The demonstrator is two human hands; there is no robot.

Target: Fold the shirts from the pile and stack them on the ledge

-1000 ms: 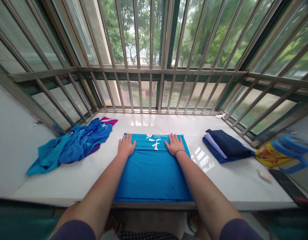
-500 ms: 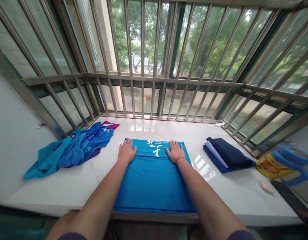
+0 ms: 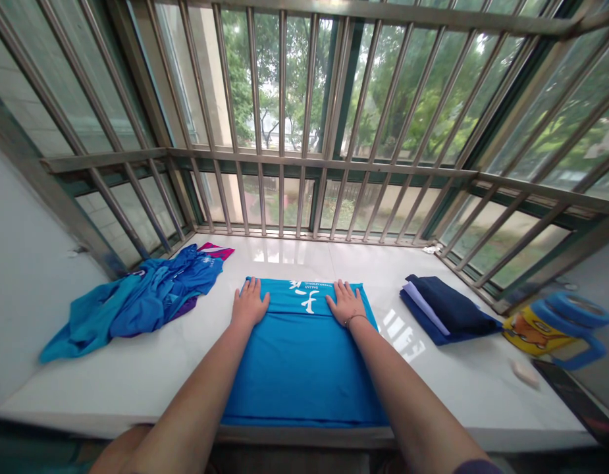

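A blue T-shirt (image 3: 304,368) lies flat on the white sill in front of me, its far end folded over toward me as a band with white lettering. My left hand (image 3: 251,304) rests flat on the left end of that band, fingers stretched out. On the band's right end lies my right hand (image 3: 346,304), palm down with the fingers spread and a thin bracelet at the wrist. Both hands press on the cloth without gripping it.
Crumpled blue and teal clothes (image 3: 141,303) lie at the left. Folded dark clothes (image 3: 445,308) sit at the right, beside a yellow and blue mug (image 3: 554,329), a small pale block (image 3: 525,374) and a dark phone (image 3: 573,398). Metal bars (image 3: 294,159) close off the back.
The view has shifted very slightly. Both hands stay in the same places on the T-shirt, and the cloth looks the same.
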